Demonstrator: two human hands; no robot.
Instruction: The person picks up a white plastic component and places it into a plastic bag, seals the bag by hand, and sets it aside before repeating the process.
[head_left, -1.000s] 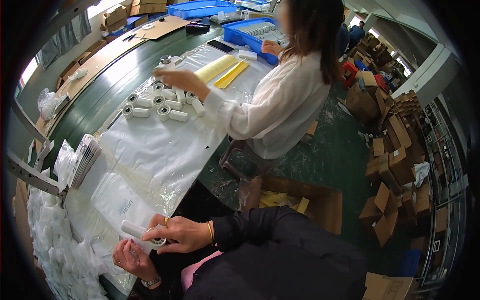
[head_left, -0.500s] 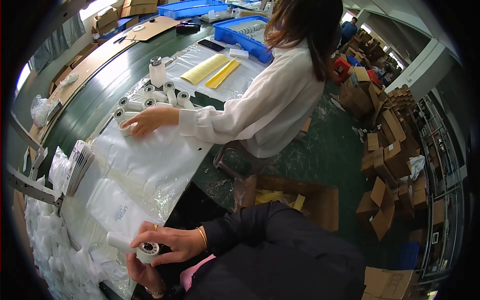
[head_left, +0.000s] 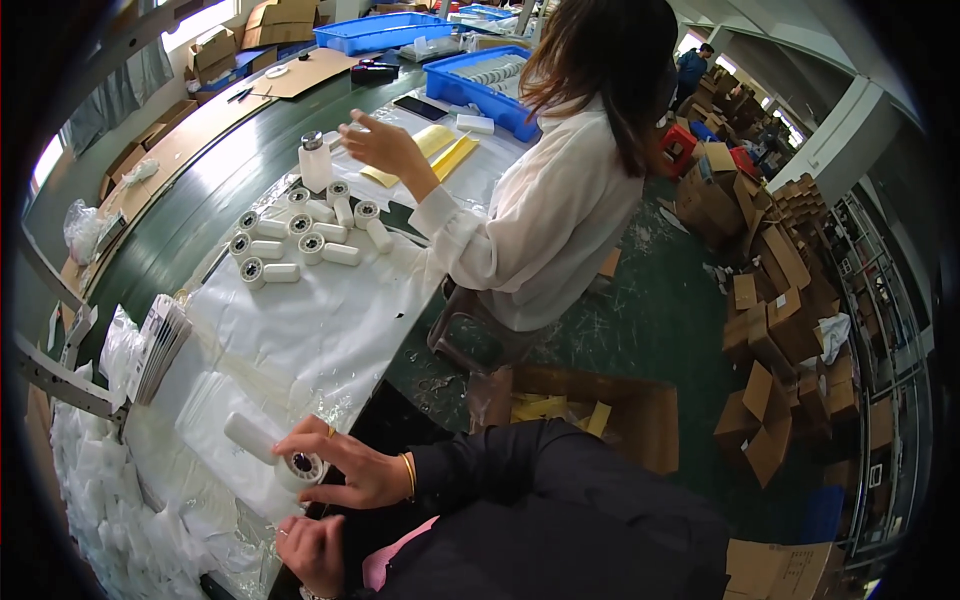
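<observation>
Low in the view, my right hand (head_left: 355, 472) grips the round end of a white handheld device (head_left: 250, 437). That round end has a dark centre and a spoked ring like a small fan. Its pale handle points away to the left over a plastic sheet. Below it and apart from the device is my left hand (head_left: 312, 552), its fingers curled in with nothing visible in them. Farther up the table, several similar white devices (head_left: 268, 273) lie together beside a clear bottle (head_left: 315, 165). A co-worker's raised hand (head_left: 392, 150) is near that bottle.
Clear plastic film (head_left: 290, 330) covers the table. Along the left edge are a stack of printed cards (head_left: 160, 345) and a heap of white plastic bags (head_left: 95, 490). An open carton (head_left: 640, 410) stands right of the table. Blue crates (head_left: 432, 85) sit at the back.
My left hand has come off the device and drawn down and right, while my right hand keeps its hold. The co-worker's hand has lifted from the group of devices toward the bottle.
</observation>
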